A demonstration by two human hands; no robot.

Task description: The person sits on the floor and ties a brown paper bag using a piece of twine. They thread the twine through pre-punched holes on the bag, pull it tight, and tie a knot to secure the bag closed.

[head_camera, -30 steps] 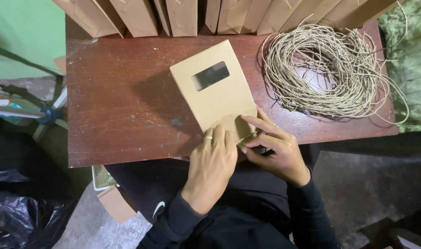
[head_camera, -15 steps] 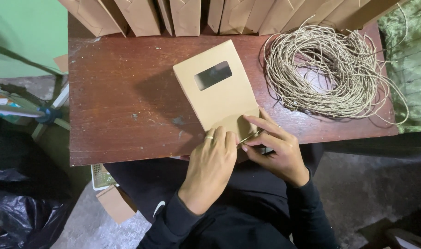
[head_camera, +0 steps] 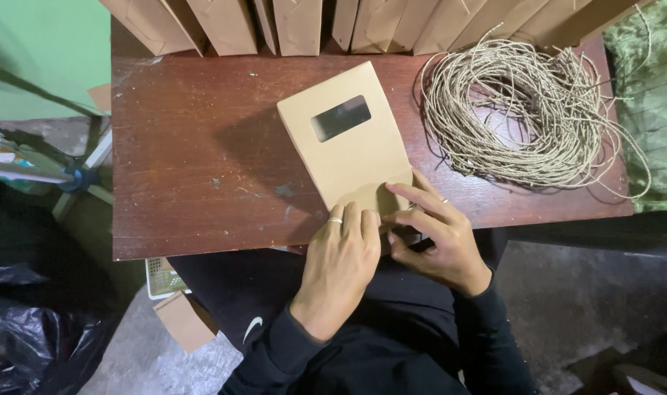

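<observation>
Both hands, left hand (head_camera: 344, 256) and right hand (head_camera: 436, 238), pinch the near end of a windowed paper bag (head_camera: 348, 143); fold unfinished. Twine coil (head_camera: 524, 110) lies untouched beyond the right hand.

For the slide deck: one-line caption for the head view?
Both hands, left hand and right hand, press the near end of a windowed kraft paper bag beside a twine coil.

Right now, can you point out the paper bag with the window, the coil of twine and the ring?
paper bag (head_camera: 363, 157), head view, flat front below its window
coil of twine (head_camera: 494, 139), head view, lower left strands
ring (head_camera: 335, 220), head view, band on left hand
</observation>
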